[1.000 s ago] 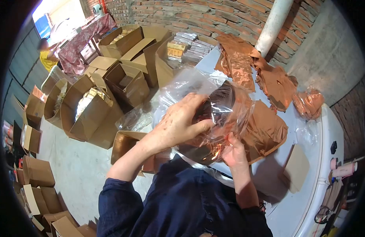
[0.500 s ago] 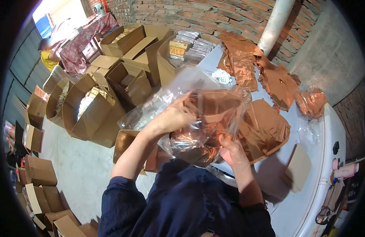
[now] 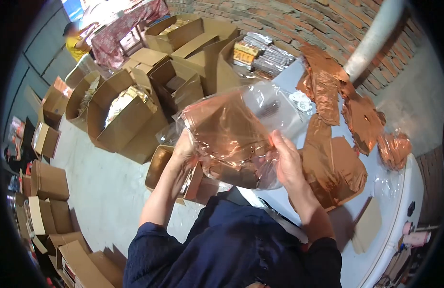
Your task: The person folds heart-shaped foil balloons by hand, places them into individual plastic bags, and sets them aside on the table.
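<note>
Gripping a clear bag (image 3: pixel 275 106): left hand (image 3: pixel 184 148), right hand (image 3: pixel 287 161); foil (image 3: pixel 224 126) seemingly inside.

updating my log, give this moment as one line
left hand: holding clear bag; right hand: holding same bag; in bag: copper-coloured sheeting; on table: more copper-coloured pieces

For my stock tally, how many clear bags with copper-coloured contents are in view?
2 visible: the held bag, between the left hand and right hand; the bunched bag, far right on the white table. More may be hidden in cardboard boxes.
</note>
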Demonstrator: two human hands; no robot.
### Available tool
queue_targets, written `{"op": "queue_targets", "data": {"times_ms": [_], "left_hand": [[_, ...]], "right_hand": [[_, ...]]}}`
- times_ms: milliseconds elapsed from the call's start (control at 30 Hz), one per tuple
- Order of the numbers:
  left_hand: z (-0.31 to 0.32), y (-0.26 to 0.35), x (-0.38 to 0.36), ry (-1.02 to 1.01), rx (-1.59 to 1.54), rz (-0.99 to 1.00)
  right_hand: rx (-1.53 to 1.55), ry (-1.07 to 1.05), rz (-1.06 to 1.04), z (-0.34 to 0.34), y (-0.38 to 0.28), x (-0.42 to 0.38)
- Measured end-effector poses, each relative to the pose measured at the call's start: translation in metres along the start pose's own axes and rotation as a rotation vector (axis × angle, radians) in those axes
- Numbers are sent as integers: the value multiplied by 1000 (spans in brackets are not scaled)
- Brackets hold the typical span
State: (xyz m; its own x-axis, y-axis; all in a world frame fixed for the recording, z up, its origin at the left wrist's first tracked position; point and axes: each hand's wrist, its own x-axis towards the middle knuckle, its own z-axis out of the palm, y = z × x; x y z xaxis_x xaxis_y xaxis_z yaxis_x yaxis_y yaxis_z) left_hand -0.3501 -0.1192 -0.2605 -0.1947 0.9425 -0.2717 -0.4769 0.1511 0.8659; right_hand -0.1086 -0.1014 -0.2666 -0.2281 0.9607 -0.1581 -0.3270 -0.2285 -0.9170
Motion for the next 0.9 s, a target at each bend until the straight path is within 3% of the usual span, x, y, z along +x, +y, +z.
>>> {"op": "queue_targets", "data": {"times_ms": [100,200,267,300,367,433,567,667,733,767,900], "left_hand": [[-31,-30,27,99,-165,104],[-69,-37,35,141,-13,293],[-75,-36,31,278,-244,314],[-94,-41,38,235,-360,375],[-132,-45,51,377,-595,429],[-157,-18,51,354,-773,480],[-235,-4,40,432,-696,603],[-273,-7,33,531,-595,655],[-287,-15,31,475,-581,659],[-278,-14,25,348,-608,681],[-257,-2,18,174,-785,477]], "right_hand": [[24,107,-24,7,7,35],[134,213,-39,13,9,80],[245,207,-2,21,9,109],[300,207,18,25,8,123],[408,165,-8,31,4,150],[421,82,-34,24,-2,177],[443,-52,104,30,-7,187],[370,-2,82,58,-9,191],[363,6,79,65,1,208],[359,10,74,70,6,219],[247,79,21,83,34,261]]}}
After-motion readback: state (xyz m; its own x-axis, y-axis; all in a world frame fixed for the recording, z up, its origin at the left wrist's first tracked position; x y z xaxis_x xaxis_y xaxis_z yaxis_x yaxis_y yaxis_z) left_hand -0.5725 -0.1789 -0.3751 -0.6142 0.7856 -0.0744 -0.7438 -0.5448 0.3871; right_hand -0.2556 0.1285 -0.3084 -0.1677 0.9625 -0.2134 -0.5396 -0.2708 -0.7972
